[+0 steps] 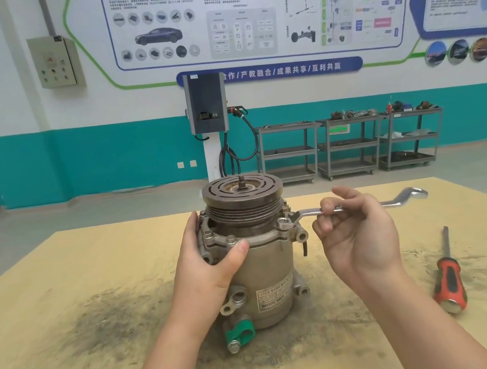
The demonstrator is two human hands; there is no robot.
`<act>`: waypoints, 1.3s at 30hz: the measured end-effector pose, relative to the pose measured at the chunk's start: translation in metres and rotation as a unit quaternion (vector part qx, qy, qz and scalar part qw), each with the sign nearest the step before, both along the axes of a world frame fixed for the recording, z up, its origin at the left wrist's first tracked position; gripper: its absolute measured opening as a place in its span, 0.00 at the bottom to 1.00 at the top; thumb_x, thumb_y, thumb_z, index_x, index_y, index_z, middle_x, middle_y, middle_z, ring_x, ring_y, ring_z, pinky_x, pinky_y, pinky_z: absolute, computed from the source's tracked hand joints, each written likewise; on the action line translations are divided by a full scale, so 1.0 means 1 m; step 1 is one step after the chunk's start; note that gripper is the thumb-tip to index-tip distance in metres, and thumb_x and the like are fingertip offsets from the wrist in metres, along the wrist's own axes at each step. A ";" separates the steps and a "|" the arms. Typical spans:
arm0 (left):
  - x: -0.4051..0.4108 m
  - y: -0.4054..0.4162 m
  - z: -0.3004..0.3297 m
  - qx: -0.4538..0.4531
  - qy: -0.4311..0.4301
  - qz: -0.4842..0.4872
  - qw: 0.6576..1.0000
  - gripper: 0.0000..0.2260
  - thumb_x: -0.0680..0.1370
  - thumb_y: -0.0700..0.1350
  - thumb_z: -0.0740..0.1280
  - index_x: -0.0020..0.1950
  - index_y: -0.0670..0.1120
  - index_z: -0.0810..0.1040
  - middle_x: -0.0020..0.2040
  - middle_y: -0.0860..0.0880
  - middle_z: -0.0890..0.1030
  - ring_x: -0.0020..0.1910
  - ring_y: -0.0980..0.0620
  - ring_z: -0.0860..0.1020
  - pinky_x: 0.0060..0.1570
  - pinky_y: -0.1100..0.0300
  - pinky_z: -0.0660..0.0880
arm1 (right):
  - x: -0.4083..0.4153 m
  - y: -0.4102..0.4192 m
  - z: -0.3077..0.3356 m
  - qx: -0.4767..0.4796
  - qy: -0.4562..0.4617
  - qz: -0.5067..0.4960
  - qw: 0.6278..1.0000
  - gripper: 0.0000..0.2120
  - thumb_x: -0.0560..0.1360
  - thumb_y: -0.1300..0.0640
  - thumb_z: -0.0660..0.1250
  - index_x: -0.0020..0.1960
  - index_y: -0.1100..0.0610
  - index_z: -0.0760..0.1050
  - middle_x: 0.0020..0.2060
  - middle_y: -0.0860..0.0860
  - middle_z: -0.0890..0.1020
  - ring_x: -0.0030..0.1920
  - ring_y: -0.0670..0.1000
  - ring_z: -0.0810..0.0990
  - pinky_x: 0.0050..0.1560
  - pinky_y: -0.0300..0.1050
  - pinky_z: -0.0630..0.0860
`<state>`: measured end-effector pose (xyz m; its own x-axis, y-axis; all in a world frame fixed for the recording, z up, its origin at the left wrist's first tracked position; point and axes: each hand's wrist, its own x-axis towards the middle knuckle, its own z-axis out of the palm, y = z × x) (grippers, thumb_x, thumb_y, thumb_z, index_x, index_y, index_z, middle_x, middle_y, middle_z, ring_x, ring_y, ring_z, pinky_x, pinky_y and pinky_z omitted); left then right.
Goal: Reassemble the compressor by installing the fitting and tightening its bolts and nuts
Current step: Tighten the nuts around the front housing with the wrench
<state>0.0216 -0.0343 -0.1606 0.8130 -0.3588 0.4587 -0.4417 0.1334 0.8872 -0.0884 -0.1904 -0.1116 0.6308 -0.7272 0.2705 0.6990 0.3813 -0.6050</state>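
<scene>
- Head view: the compressor [257, 264] stands upright on the bench [69, 336], near the middle of the tan top, with its grooved pulley [243, 197] uppermost and a threaded shaft stub [240, 181] rising from the pulley's centre.
- The left hand [208, 263] grips the compressor's left side just below the pulley; the fingers wrap round behind the flange and the thumb [239, 252] lies across the front of the body.
- The right hand [359, 236] is to the right of the compressor, palm turned toward the camera, with its fingers curled round the shank of a wrench [362, 205]; the index finger points up and away, above the shank.
- The wrench lies about level; its near end sits on a bolt [282, 222] on the compressor's right-hand flange, just under the pulley, and its far offset end [417, 191] reaches out to the right beyond the hand.
- Two more bolt heads [231, 239] show on the front of the flange, next to the left thumb.
- A label [276, 294] is stuck on the lower front of the compressor, and a green clip [240, 333] with a bolt sits at its base, toward the camera.
- A screwdriver [448, 277] with a red and black handle lies on the bench well to the right of the compressor, touched by neither hand.
- A dark smudge [113, 317] marks the bench to the left of the compressor.
- Grey shelf carts [353, 144] stand against the teal wall far behind the compressor.
</scene>
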 end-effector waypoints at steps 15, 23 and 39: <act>0.013 -0.005 -0.005 -0.004 0.016 -0.006 1.000 0.56 0.53 0.65 0.80 0.77 0.56 0.59 0.69 0.60 0.72 0.68 0.58 0.72 0.68 0.54 0.69 | -0.008 0.053 -0.014 -0.611 -0.003 -0.302 0.732 0.08 0.72 0.59 0.69 0.49 0.60 0.82 0.46 0.47 0.83 0.50 0.42 0.81 0.52 0.38 0.77; 0.001 -0.002 -0.001 -0.014 0.013 -0.003 1.000 0.48 0.61 0.67 0.77 0.76 0.58 0.60 0.63 0.69 0.73 0.60 0.69 0.74 0.50 0.75 0.74 | -0.014 0.025 0.002 -0.163 -0.038 -0.112 0.980 0.10 0.78 0.59 0.54 0.43 0.60 0.72 0.34 0.55 0.81 0.30 0.52 0.77 0.34 0.40 0.75; 0.000 -0.001 0.000 -0.023 0.001 -0.011 1.000 0.48 0.60 0.64 0.73 0.77 0.56 0.59 0.60 0.71 0.71 0.58 0.77 0.71 0.46 0.79 0.71 | -0.008 0.000 0.000 -0.023 -0.038 0.030 0.999 0.14 0.78 0.63 0.51 0.38 0.59 0.70 0.30 0.55 0.76 0.27 0.52 0.72 0.30 0.42 0.72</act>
<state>0.0217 -0.0355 -0.1607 0.8059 -0.3547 0.4740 -0.4367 0.1845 0.8805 -0.0967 -0.1908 -0.1112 0.6487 -0.6750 0.3515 0.7205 0.3961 -0.5692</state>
